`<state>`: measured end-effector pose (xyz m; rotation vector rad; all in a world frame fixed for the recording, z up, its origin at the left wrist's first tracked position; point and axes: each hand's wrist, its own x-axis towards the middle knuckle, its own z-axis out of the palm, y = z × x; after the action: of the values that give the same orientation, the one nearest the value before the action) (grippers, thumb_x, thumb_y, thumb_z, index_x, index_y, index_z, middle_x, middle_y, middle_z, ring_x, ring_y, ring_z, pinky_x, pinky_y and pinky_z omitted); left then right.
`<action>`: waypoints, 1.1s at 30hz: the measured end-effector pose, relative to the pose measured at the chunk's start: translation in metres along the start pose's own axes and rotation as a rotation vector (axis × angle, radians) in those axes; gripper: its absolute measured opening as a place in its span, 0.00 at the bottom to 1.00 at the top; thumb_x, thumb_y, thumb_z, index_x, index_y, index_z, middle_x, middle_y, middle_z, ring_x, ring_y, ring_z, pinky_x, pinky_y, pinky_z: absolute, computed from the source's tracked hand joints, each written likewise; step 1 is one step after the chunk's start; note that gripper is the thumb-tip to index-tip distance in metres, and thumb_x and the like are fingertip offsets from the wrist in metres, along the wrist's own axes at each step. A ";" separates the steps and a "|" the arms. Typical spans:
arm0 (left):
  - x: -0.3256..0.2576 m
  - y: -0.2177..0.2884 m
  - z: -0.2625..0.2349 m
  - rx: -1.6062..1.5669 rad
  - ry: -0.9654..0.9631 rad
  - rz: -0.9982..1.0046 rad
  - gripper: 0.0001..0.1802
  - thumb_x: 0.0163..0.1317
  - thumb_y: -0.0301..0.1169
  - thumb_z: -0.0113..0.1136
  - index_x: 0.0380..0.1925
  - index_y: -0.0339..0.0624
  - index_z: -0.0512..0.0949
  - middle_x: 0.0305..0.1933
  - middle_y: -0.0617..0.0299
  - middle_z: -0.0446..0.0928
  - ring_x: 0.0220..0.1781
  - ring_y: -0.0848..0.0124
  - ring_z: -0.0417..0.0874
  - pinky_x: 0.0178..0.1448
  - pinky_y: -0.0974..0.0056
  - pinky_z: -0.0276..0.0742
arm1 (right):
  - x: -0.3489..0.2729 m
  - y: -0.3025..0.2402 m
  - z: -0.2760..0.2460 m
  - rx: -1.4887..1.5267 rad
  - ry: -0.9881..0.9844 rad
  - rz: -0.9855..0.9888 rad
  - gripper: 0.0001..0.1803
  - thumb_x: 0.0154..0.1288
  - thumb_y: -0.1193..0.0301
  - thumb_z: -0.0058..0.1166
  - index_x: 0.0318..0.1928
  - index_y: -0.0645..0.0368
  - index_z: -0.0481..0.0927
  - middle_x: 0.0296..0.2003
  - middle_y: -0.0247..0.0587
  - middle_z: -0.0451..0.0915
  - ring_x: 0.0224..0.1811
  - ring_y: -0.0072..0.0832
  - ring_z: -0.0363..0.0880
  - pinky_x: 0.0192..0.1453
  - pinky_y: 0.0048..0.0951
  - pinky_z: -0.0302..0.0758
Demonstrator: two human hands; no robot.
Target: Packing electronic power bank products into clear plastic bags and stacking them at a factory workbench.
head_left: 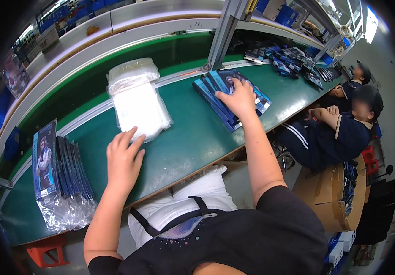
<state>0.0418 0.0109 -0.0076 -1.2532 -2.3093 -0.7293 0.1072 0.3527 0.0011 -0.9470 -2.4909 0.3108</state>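
Observation:
My left hand (125, 160) is open, its fingers spread. Its fingertips are at the lower edge of a stack of clear plastic bags (140, 110), which lies on the green tabletop; I cannot tell whether they touch. Farther right, my right hand (238, 98) reaches over a small pile of flat dark-blue printed boxes (211, 98). The thumb is at the left side of the top box (262, 101) and the fingers bend over its face. At the left end of the table, a row of similar boxes (46, 160) in clear plastic bags leans together.
Loose blue boxes (289, 62) lie heaped at the table's far right. A metal post (222, 39) and a shelf (128, 23) stand along the back. Two people sit at the right, the nearer one in a dark shirt (351, 137). A cardboard carton (318, 197) with boxes stands below.

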 end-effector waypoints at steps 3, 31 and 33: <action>0.008 -0.027 0.029 0.004 -0.036 0.062 0.11 0.51 0.22 0.60 0.36 0.41 0.82 0.43 0.59 0.78 0.48 0.59 0.76 0.55 0.56 0.68 | -0.014 -0.011 -0.015 0.097 0.062 0.040 0.44 0.44 0.51 0.66 0.60 0.64 0.70 0.54 0.62 0.70 0.60 0.51 0.64 0.66 0.47 0.58; 0.016 -0.034 0.017 -0.619 -0.032 -0.373 0.09 0.51 0.19 0.60 0.33 0.37 0.84 0.33 0.61 0.77 0.37 0.73 0.78 0.42 0.71 0.74 | -0.101 -0.105 0.014 1.863 -1.359 0.145 0.31 0.63 0.77 0.54 0.65 0.70 0.60 0.50 0.50 0.78 0.47 0.28 0.81 0.51 0.27 0.79; 0.017 -0.035 0.013 -0.869 -0.075 -0.636 0.08 0.55 0.21 0.61 0.35 0.33 0.83 0.33 0.61 0.79 0.35 0.75 0.79 0.40 0.72 0.74 | -0.104 -0.101 0.008 1.832 -1.301 0.126 0.29 0.63 0.77 0.53 0.63 0.71 0.61 0.50 0.50 0.78 0.47 0.28 0.81 0.51 0.27 0.79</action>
<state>0.0019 0.0131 -0.0166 -0.7803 -2.5394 -2.0882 0.1143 0.2083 -0.0043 0.1091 -1.3971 3.0933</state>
